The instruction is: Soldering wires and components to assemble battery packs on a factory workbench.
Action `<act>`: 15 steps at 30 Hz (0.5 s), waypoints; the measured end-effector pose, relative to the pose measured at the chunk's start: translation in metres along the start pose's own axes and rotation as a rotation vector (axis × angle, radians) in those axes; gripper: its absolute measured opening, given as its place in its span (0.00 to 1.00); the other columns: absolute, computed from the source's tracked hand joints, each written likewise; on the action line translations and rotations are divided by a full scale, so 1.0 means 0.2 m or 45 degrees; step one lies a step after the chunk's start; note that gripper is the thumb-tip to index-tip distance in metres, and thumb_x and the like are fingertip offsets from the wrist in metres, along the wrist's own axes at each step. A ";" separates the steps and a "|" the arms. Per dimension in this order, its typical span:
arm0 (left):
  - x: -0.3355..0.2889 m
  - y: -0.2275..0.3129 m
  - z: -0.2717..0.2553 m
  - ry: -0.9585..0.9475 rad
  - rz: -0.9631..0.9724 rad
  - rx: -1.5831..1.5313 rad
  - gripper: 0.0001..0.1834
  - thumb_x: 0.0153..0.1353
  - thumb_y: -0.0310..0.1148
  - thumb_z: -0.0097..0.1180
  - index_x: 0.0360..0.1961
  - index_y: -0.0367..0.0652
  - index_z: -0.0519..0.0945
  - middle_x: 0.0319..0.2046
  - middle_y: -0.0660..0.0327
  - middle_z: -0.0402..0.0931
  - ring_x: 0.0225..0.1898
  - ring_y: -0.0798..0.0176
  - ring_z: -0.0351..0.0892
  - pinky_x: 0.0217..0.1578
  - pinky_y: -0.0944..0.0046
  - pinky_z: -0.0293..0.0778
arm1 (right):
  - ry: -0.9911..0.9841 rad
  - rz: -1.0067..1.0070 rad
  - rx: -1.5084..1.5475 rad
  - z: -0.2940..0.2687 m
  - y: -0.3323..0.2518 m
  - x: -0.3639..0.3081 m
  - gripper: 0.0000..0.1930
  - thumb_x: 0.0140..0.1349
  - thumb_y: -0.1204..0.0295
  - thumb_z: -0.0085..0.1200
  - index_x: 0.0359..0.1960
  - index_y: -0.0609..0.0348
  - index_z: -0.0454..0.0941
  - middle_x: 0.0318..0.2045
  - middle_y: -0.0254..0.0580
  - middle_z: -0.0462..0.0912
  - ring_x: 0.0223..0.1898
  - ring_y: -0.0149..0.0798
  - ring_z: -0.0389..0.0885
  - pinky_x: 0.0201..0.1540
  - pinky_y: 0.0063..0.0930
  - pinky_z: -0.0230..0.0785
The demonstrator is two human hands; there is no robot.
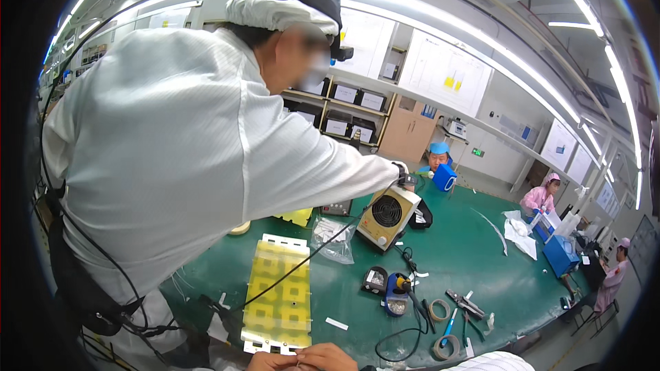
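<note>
Two hands are seen at the bottom edge, centre: left hand (269, 361) and right hand (328, 356), both cut off by the frame, so whether they're spread, pressed together or pinching sth can't be told. Just above them, touching or nearly so, a yellow panel tray (280, 293) w/ white end strips is laid on the green desk (474, 261). Its long axis runs away from the hands, near end at the fingertips, far end toward a co-worker in a white coat (165, 144) who is bent across the desk. The left hand is slightly nearer the tray's near edge; the right sits just off its right corner.

To the right of the tray: a clear plastic bag (333, 239), a beige box fan (387, 216), a blue soldering stand (397, 295), tape rolls (440, 310), pliers (464, 304). All are well apart from both hands.
</note>
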State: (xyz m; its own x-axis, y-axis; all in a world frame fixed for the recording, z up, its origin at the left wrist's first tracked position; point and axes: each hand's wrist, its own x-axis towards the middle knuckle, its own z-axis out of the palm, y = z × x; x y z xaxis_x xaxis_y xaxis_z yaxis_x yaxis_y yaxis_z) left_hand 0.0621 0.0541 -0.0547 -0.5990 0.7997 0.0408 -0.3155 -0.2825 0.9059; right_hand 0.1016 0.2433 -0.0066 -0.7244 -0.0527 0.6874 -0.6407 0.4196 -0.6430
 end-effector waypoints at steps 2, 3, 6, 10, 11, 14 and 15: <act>-0.02 0.06 0.03 0.023 0.026 0.060 0.19 0.71 0.39 0.61 0.53 0.35 0.82 0.24 0.67 0.79 0.18 0.78 0.68 0.19 0.73 0.59 | -0.005 0.003 -0.017 0.00 0.01 -0.01 0.10 0.58 0.81 0.67 0.41 0.67 0.84 0.40 0.49 0.85 0.39 0.44 0.85 0.42 0.33 0.76; -0.01 0.07 0.03 -0.010 0.053 -0.018 0.21 0.71 0.41 0.61 0.55 0.35 0.82 0.24 0.68 0.79 0.19 0.79 0.67 0.19 0.74 0.59 | -0.013 0.001 -0.013 0.00 0.01 0.00 0.10 0.58 0.80 0.67 0.41 0.67 0.84 0.40 0.49 0.85 0.39 0.44 0.85 0.42 0.33 0.76; -0.04 0.12 0.08 0.073 0.074 0.062 0.21 0.70 0.42 0.62 0.54 0.35 0.83 0.25 0.67 0.80 0.21 0.78 0.69 0.21 0.74 0.63 | -0.018 -0.006 -0.016 0.01 -0.01 -0.02 0.10 0.58 0.80 0.67 0.41 0.67 0.84 0.39 0.49 0.85 0.39 0.44 0.85 0.41 0.33 0.76; -0.05 0.15 0.08 0.092 0.108 0.162 0.20 0.69 0.42 0.64 0.49 0.33 0.84 0.26 0.66 0.81 0.23 0.76 0.73 0.23 0.73 0.67 | -0.015 -0.011 -0.051 0.00 -0.05 -0.04 0.09 0.58 0.80 0.67 0.41 0.67 0.83 0.39 0.49 0.85 0.38 0.45 0.85 0.41 0.34 0.76; -0.04 0.13 0.07 0.077 0.115 0.184 0.19 0.69 0.42 0.64 0.46 0.33 0.84 0.26 0.66 0.81 0.23 0.76 0.74 0.24 0.73 0.68 | -0.011 -0.012 -0.061 0.00 -0.06 -0.04 0.09 0.58 0.80 0.67 0.41 0.67 0.83 0.39 0.49 0.84 0.38 0.45 0.85 0.40 0.34 0.76; -0.05 0.11 0.09 0.106 0.092 0.191 0.18 0.69 0.41 0.64 0.44 0.32 0.84 0.25 0.65 0.81 0.24 0.75 0.75 0.24 0.73 0.69 | 0.009 -0.010 -0.078 -0.01 -0.07 -0.06 0.09 0.58 0.80 0.67 0.41 0.67 0.83 0.39 0.49 0.84 0.38 0.45 0.84 0.40 0.34 0.76; -0.03 0.10 0.09 0.095 0.091 0.182 0.17 0.69 0.40 0.64 0.43 0.32 0.84 0.25 0.65 0.81 0.24 0.75 0.75 0.24 0.73 0.69 | 0.019 -0.013 -0.101 -0.02 -0.08 -0.07 0.09 0.59 0.80 0.67 0.41 0.67 0.83 0.39 0.50 0.84 0.37 0.45 0.84 0.40 0.34 0.76</act>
State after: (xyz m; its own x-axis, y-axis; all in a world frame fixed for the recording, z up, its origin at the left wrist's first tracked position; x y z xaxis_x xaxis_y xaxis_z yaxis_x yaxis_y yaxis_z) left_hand 0.0737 0.0532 -0.0291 -0.6706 0.7374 0.0809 -0.1650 -0.2547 0.9528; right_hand 0.1221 0.2402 -0.0045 -0.7134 -0.0441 0.6993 -0.6257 0.4894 -0.6074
